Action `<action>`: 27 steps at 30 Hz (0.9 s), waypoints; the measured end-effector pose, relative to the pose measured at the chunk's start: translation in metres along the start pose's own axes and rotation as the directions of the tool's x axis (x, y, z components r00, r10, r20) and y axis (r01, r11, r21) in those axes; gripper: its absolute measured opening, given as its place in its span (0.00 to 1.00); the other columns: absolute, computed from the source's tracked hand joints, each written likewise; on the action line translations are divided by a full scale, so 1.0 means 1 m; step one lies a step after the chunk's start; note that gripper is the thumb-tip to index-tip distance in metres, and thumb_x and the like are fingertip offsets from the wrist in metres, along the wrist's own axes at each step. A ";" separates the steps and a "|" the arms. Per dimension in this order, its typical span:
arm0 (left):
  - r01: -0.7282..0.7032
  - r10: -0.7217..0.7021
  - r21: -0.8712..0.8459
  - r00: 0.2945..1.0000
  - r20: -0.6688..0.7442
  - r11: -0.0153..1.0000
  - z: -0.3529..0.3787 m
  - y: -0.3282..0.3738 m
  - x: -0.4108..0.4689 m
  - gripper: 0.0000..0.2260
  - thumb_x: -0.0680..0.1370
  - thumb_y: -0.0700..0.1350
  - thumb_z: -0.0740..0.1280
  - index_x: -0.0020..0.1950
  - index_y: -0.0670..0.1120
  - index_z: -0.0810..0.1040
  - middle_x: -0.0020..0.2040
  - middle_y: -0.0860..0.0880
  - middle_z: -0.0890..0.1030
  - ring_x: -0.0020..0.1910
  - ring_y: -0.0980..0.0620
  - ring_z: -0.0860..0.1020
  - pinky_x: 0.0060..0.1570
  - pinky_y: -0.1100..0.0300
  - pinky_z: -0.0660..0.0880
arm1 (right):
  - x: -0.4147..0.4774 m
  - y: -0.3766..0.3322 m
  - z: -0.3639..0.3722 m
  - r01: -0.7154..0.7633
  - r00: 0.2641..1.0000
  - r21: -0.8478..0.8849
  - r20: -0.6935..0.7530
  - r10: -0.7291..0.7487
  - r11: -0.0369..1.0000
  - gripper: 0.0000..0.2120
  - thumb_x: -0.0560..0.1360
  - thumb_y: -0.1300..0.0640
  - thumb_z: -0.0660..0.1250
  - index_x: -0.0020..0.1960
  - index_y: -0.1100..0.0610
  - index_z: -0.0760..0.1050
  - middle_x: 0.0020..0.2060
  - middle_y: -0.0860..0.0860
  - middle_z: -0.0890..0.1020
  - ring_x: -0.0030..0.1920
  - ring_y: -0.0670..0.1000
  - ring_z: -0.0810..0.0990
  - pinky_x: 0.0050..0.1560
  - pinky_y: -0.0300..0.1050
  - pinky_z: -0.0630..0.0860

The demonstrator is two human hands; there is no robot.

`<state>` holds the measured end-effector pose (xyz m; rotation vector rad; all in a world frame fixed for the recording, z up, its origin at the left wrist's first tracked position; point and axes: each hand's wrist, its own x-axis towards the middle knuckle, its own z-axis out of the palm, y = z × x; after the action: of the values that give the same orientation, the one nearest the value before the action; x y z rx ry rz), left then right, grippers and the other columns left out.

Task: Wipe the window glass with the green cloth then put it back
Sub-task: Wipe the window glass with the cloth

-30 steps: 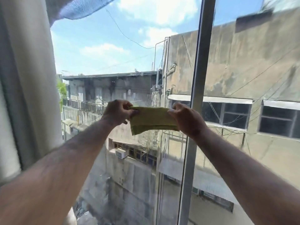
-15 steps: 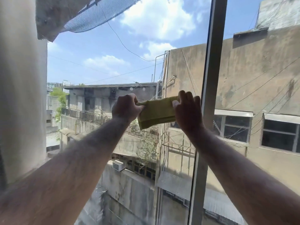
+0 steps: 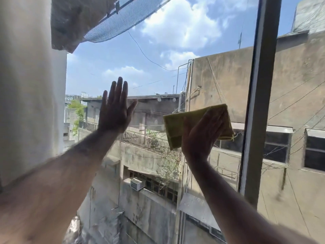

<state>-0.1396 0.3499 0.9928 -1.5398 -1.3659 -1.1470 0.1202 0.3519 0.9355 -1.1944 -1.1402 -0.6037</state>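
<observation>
The folded green cloth (image 3: pixel 175 126) lies flat against the window glass (image 3: pixel 158 71), a little right of the pane's middle. My right hand (image 3: pixel 202 132) presses on it with the palm and fingers spread over the cloth, covering its middle. My left hand (image 3: pixel 115 111) is raised to the left of the cloth, fingers straight and apart, palm toward the glass, holding nothing. Whether the left palm touches the glass cannot be told.
A vertical window frame bar (image 3: pixel 258 103) stands just right of the cloth. A pale curtain (image 3: pixel 29 85) hangs at the left edge. Concrete buildings, railings and wires show through the glass.
My left hand let go of the cloth and moved left, opening flat. My right hand shifted from pinching the cloth's end to pressing it flat on the glass.
</observation>
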 end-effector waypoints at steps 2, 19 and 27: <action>0.001 -0.001 0.001 0.999 -0.046 1.000 0.010 -0.003 -0.004 0.33 0.87 0.62 0.42 0.87 0.45 0.44 0.88 0.45 0.45 0.88 0.44 0.46 0.85 0.38 0.52 | 0.008 -0.009 0.007 -0.058 0.996 0.019 -0.062 0.059 0.998 0.42 0.83 0.35 0.55 0.84 0.65 0.54 0.84 0.68 0.54 0.84 0.69 0.51 0.84 0.65 0.45; -0.023 0.017 -0.025 0.978 -0.208 0.999 0.030 -0.006 -0.005 0.29 0.88 0.53 0.50 0.87 0.43 0.50 0.88 0.43 0.51 0.88 0.44 0.50 0.85 0.39 0.50 | 0.027 -0.058 0.035 0.832 0.549 -0.069 0.237 -0.801 0.550 0.38 0.84 0.41 0.58 0.83 0.66 0.55 0.84 0.67 0.55 0.85 0.66 0.50 0.85 0.66 0.50; -0.012 0.003 -0.045 0.978 -0.209 0.999 0.028 -0.006 -0.007 0.30 0.88 0.55 0.49 0.87 0.44 0.49 0.88 0.44 0.50 0.88 0.45 0.49 0.85 0.39 0.49 | 0.016 0.008 0.009 0.857 0.515 -0.204 0.315 -0.797 0.473 0.40 0.86 0.36 0.50 0.84 0.66 0.52 0.84 0.65 0.55 0.86 0.63 0.53 0.84 0.64 0.58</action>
<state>-0.1420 0.3749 0.9780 -1.4104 -1.1998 -1.3038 0.1298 0.3655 0.9467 -0.8994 -1.8506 -1.5343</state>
